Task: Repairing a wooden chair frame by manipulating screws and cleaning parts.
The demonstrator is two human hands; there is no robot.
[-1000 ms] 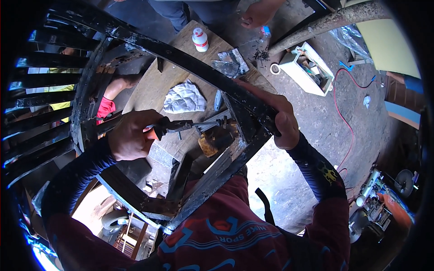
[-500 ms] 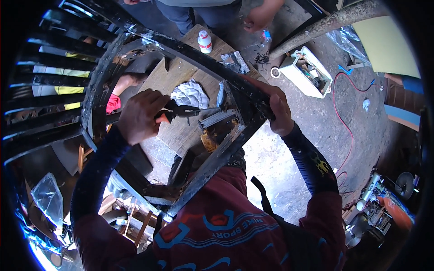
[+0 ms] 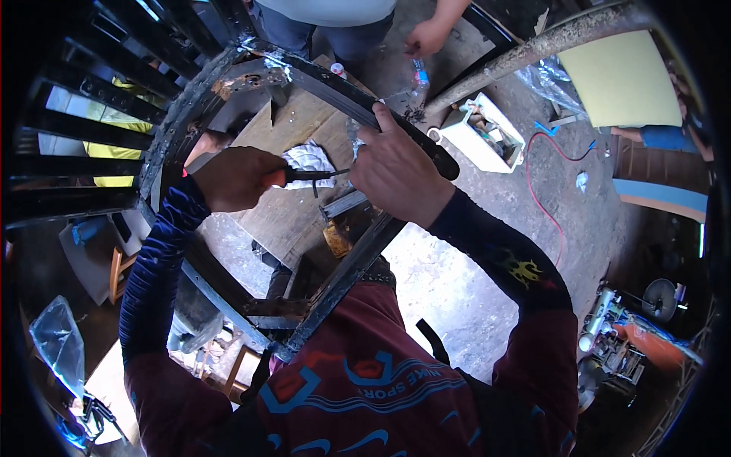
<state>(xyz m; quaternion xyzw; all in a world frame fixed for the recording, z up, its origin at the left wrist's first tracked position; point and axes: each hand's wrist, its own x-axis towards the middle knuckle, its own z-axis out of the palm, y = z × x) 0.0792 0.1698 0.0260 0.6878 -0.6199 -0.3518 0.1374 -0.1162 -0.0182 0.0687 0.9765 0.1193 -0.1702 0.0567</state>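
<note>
My left hand [image 3: 232,177] is closed on a tool with an orange-and-black handle [image 3: 283,176], its thin shaft pointing right across the chair frame's opening. My right hand [image 3: 392,167] lies over the right side of the black, worn chair frame [image 3: 321,84], beside the shaft's far end, index finger raised against the rail, other fingers curled; what they hold is hidden. The slatted part [image 3: 91,120] rises at the left. Beneath the opening are a wooden tabletop [image 3: 266,217], a crumpled white cloth [image 3: 304,156] and a yellowish block [image 3: 337,238].
A co-worker [image 3: 327,19] stands across the table, one hand lowered. Others show partly at left and right. A white bin [image 3: 480,133], red hose [image 3: 543,212], leaning pole [image 3: 533,53], pale yellow board [image 3: 613,76] and machinery [image 3: 617,358] occupy the right side.
My right hand has shifted from the frame's outer corner leftward toward the tool's shaft, index finger raised. My left hand and tool moved up. The chair frame has tilted, covering more of the bottle.
</note>
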